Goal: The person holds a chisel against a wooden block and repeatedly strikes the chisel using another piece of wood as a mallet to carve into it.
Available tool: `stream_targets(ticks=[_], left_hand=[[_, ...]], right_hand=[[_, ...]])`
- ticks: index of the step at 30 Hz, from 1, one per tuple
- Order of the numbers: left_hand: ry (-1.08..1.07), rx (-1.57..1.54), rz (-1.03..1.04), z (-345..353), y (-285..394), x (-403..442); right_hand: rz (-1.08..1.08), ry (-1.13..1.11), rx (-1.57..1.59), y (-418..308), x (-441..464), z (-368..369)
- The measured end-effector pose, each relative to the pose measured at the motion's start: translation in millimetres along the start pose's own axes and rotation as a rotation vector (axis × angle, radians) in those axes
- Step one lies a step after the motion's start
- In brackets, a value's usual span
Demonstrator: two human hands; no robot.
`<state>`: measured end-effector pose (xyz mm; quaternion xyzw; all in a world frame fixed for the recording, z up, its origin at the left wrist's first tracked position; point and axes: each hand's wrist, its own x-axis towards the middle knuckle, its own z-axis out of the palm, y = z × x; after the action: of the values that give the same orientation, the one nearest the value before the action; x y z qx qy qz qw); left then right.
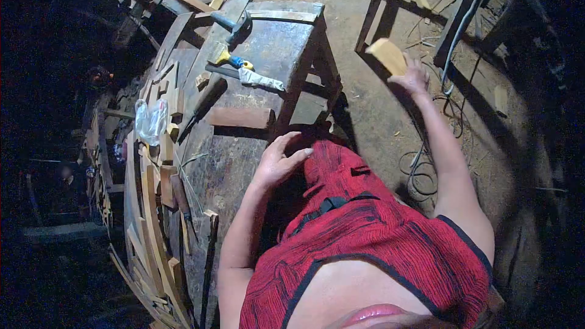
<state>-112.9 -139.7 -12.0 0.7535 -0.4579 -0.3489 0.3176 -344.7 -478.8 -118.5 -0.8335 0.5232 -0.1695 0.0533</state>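
Out over the floor to the right, my right hand (pixel 412 78) is closed round one end of a pale wooden block (pixel 386 56). My left hand (pixel 281 159) holds nothing; its fingers are apart, beside the edge of the workbench (pixel 228 170). The nearest thing to it is a reddish-brown wooden block (pixel 242 117) lying on the bench. Beyond that lie a dark bar tool with a white-wrapped handle (pixel 262 79), a brush (pixel 226 56) with pale bristles, and a hammer-like tool (pixel 234 25) with a dark head.
Wood strips and offcuts (pixel 152 207) line the bench's left side, with a clear plastic bag (pixel 151 120) among them. Cables (pixel 420 170) lie coiled on the dusty floor (pixel 378 122) at right. A dark wooden frame (pixel 375 9) stands beyond my right hand.
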Motion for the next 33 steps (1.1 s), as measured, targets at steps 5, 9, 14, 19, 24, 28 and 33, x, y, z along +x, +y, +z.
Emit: stream_targets(ticks=[5, 9, 14, 19, 24, 28, 33], left_hand=[[-0.036, -0.128, -0.066, -2, -1, -1], [-0.057, -0.184, -0.041, 2, 10, 0], [0.001, -0.31, -0.006, 2, 36, 2], [0.229, -0.58, 0.098, -10, 68, -10], [0.443, -0.416, 0.206, -24, 45, -21], [0.524, -0.479, 0.151, -39, 39, -45], [0.784, 0.216, 0.001, -72, 7, -82]], right_hand=[[0.195, -0.144, 0.674, -3, 12, -10], [0.264, -0.423, 1.311, -35, 3, 8], [0.098, -0.932, 2.07, -134, -47, -38], [-0.015, -1.237, 2.255, -224, -90, -89], [0.034, -1.377, 2.19, -263, -118, -66], [-0.12, -1.302, 1.9, -296, -128, -57], [-0.626, -0.815, 1.281, -302, -110, -44]])
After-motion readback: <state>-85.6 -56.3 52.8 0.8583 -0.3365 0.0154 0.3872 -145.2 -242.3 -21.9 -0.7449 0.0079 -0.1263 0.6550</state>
